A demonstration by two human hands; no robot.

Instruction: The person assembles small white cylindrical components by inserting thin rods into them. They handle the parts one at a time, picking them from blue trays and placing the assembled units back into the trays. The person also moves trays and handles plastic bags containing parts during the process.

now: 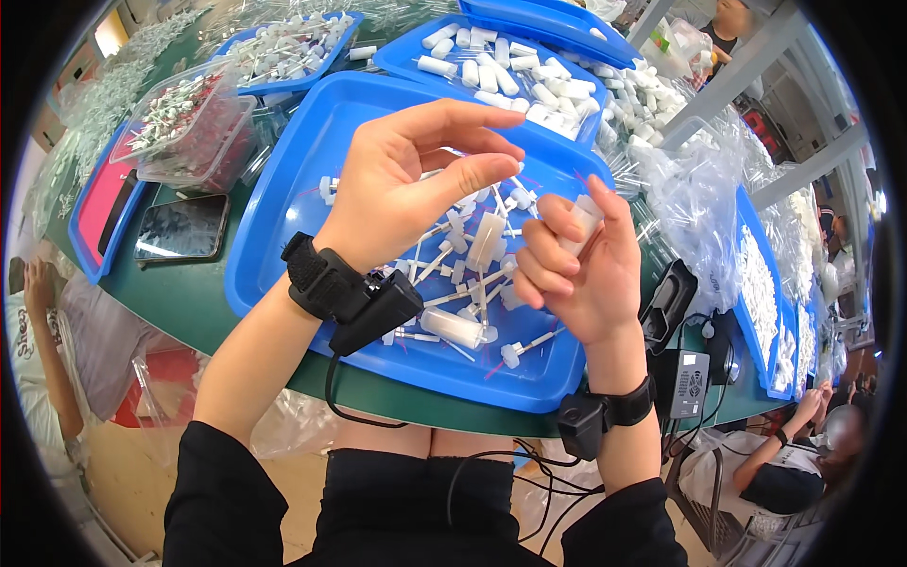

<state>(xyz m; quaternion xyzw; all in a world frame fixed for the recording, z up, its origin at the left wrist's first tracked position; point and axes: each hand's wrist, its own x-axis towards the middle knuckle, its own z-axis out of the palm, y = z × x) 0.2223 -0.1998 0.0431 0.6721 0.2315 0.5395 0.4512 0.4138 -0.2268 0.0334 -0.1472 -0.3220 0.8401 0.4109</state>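
My left hand (402,175) hovers over the blue tray (274,274), thumb and fingers curved apart with nothing visible between them. To its right, my right hand (590,269) is closed around a small whitish cylinder (584,223), which the fingers partly cover. A thin pink tip (581,178) shows by the fingertips; what it belongs to cannot be told. Below the hands, many white plastic pieces with thin stems (435,263) lie loose in the tray. Among them are a clear-and-white tube (452,327) lying on its side and a cream cylinder (486,242).
Behind stands a blue tray of white cylinders (496,76). Back left are a tray of stemmed parts (293,52) and a clear tub (194,156). A phone (182,230) lies left on the green table (364,387). Plastic bags (699,217) and a black power adapter (682,383) are right. Cables hang from both wrists.
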